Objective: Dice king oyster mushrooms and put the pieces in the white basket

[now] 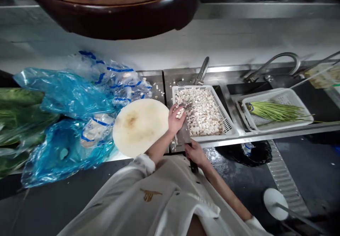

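Observation:
My right hand [196, 152] is closed around the black handle of a cleaver [183, 131], whose broad blade points away from me at the left rim of a white basket [230, 131]. Curled against that blade, my left hand [176, 118] holds some chopped white pieces [180, 112] that look like mushroom. A thick layer of the same chopped pieces [203, 113] covers the basket's floor. To the left of my hands lies a round cutting board [143, 126], bare apart from a brown stain.
Blue plastic bags [71, 90] and clear packaging [124, 78] crowd the left counter beside bagged leafy greens [18, 119]. A faucet [203, 71] rises behind the basket. Right of it, another basket [305, 120] holds green stalks [273, 111]. A dark rounded object [114, 20] overhangs the back.

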Available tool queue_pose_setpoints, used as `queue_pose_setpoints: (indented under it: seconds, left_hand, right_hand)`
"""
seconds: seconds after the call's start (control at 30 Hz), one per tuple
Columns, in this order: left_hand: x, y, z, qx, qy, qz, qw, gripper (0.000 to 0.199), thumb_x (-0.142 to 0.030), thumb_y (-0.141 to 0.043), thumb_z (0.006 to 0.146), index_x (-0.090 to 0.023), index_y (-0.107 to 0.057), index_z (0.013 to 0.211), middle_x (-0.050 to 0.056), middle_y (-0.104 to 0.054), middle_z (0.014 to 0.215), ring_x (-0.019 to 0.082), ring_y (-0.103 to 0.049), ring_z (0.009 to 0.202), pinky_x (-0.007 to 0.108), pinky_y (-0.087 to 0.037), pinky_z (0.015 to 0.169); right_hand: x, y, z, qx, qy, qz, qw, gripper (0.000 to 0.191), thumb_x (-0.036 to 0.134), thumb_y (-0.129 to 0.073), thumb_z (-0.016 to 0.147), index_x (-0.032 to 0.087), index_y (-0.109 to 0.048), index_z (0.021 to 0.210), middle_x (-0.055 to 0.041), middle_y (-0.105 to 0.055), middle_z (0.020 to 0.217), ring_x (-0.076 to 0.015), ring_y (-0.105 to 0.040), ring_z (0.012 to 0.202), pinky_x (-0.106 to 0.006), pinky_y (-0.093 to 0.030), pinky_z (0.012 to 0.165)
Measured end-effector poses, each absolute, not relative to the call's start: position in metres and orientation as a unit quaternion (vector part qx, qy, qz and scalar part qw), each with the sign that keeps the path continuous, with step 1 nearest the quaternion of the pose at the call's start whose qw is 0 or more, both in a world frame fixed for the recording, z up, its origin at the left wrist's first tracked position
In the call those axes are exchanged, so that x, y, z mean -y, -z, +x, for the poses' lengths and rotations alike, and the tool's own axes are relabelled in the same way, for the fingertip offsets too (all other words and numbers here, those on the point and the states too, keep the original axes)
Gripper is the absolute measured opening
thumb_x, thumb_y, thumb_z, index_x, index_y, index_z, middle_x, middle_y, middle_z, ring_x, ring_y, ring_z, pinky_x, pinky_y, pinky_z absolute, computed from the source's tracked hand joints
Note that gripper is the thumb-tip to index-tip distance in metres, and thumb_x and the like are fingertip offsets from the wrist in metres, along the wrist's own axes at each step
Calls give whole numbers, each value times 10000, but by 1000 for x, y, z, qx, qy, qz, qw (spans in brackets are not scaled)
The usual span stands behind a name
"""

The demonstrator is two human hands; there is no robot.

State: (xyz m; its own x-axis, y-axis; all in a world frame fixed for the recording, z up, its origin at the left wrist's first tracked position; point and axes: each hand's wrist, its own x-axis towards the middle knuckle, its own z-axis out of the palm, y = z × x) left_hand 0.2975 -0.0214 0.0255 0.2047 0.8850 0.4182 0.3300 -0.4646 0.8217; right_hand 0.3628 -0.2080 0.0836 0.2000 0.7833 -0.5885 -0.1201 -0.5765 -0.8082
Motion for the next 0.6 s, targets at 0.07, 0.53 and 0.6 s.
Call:
queue_pose_setpoints:
  seconds: [0.07,0.53,0.6]
  left_hand:
    - [23,-26,352,-405,-443,735,316,263,-377,-670,1040,-276,-727,1276,80,-634,1430,227,-635,1348,395,-528,1194]
    - [21,7,342,-327,-189,895,239,411,-145,-484,1045,-228,-664,1405,87,-658,1459,251,-545,1429,528,-444,1251]
    - [2,8,327,-321,-139,911,219,408,-133,-522,1009,-203,-672,1382,87,-661,1455,265,-556,1397,485,-467,1216]
  right_hand:
    - [244,-98,398,181,-595,-660,421,400,517,-712,822,279,-392,792,132,-345,520,-79,-316,411,-225,-330,414]
    - [291,-106,484,64,-400,-701,587,567,574,-899,750,252,-432,756,116,-419,541,-63,-383,420,-219,-352,407]
    - [279,-105,478,68,-413,-697,583,551,561,-896,754,251,-441,757,114,-427,534,-64,-384,417,-221,-347,405]
